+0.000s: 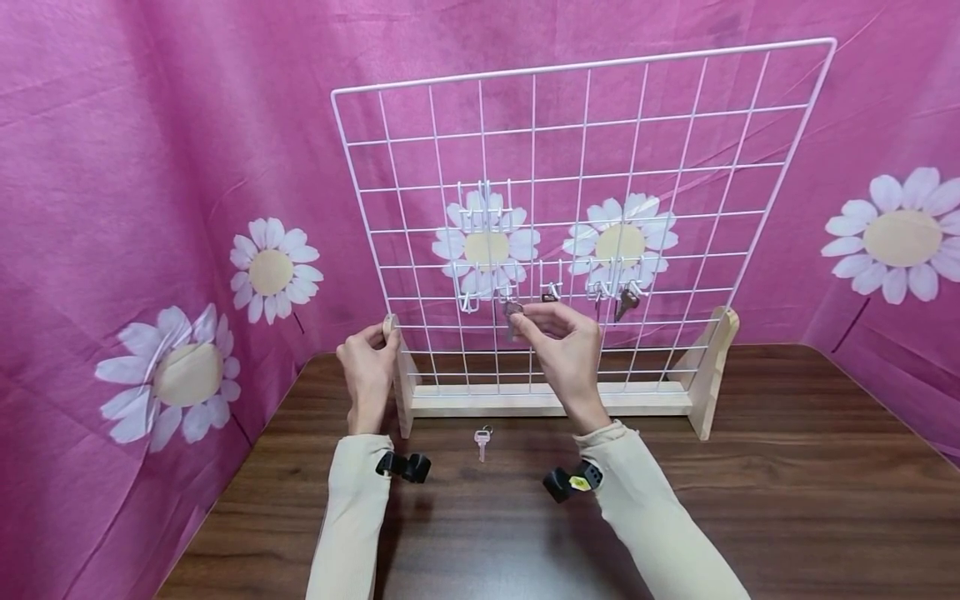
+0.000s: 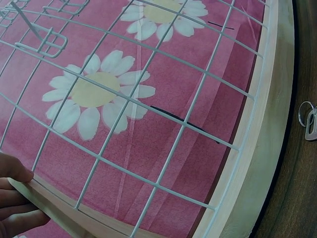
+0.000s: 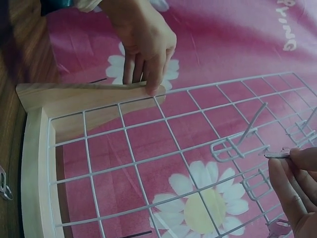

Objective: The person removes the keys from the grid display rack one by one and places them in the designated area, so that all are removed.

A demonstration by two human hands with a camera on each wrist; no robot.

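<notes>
My left hand (image 1: 367,367) grips the top of the left wooden upright (image 1: 405,387) that supports a white wire grid (image 1: 585,66). In front of the grid's lower middle, my right hand (image 1: 566,354) pinches a small metal key (image 3: 276,155) between thumb and fingers. The key is close to a white wire hook (image 3: 233,148); whether they touch I cannot tell. To the right, a dark key (image 1: 627,303) hangs from another hook, and a second one (image 1: 550,296) is partly hidden behind my right hand. A pinkish key (image 1: 482,442) with a ring lies on the table.
Several white hooks are clipped on the grid, including a bare one (image 1: 469,303) at lower left. The right wooden upright (image 1: 708,371) and base bar (image 1: 551,406) stand on a dark wooden table (image 1: 787,467). A pink flowered cloth (image 1: 150,100) hangs behind.
</notes>
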